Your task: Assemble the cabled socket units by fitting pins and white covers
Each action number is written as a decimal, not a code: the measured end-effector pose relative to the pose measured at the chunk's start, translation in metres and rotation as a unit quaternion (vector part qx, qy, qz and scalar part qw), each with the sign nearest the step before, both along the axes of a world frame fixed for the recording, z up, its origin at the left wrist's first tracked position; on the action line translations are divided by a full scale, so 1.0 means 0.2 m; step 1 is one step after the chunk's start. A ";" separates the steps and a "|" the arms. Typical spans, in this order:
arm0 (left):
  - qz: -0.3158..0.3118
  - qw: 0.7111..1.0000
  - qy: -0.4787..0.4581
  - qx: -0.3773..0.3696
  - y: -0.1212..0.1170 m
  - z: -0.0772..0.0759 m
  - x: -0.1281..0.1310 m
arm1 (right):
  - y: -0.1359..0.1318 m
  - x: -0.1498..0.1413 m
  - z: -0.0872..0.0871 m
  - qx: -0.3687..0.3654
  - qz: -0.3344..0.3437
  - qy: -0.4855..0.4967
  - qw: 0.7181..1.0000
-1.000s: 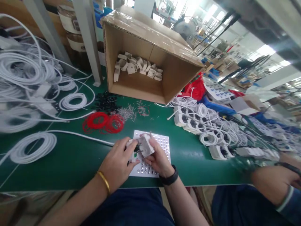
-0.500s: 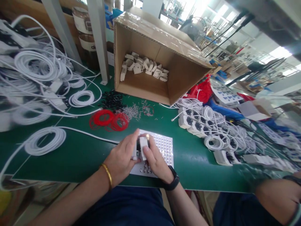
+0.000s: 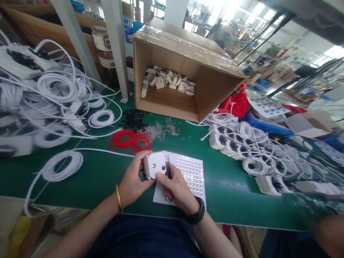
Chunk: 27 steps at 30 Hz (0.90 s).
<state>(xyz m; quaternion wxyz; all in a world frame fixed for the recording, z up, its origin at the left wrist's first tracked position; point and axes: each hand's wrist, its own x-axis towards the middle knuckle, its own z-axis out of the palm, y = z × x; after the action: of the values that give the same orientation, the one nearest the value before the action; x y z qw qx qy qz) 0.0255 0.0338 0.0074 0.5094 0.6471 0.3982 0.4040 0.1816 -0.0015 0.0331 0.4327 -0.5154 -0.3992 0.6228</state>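
Observation:
A white plastic housing (image 3: 156,165) is held up with its flat face toward me; two round holes show in it, one filled dark. My left hand (image 3: 134,179) is closed around its left side. At its right edge my right hand (image 3: 177,184) is closed too, the thumb pressed on the lower corner. A narrow dark part (image 3: 169,170) shows between the housing and my right fingers; what it is I cannot tell. From the left, a white cable (image 3: 107,150) runs to the housing. Below lies a white sheet (image 3: 197,200) with rows of shiny round dots.
An open cardboard box (image 3: 172,104) holding several white plastic pieces stands behind. Before it lie red wire loops (image 3: 123,138), black parts (image 3: 133,118) and small metal pins (image 3: 154,132). Coiled white cables (image 3: 63,165) fill the left, finished-looking sockets (image 3: 223,141) the right. A blurred co-worker's arm (image 3: 330,233) is at lower right.
The housing has turned from edge-on to show its flat holed face. My left hand has shifted to its left side. The co-worker's arm has moved rightward, and the view has shifted slightly.

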 end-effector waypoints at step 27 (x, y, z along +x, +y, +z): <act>0.103 0.994 0.043 -0.010 0.25 0.21 -0.15 | -0.01 0.08 -0.02 0.382 0.103 -0.612 0.685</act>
<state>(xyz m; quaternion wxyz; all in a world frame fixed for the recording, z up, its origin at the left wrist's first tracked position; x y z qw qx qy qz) -0.0036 0.0837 0.0485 0.4545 0.6142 0.4881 0.4219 0.1975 -0.0026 0.0283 0.1852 -0.5275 -0.8291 0.0033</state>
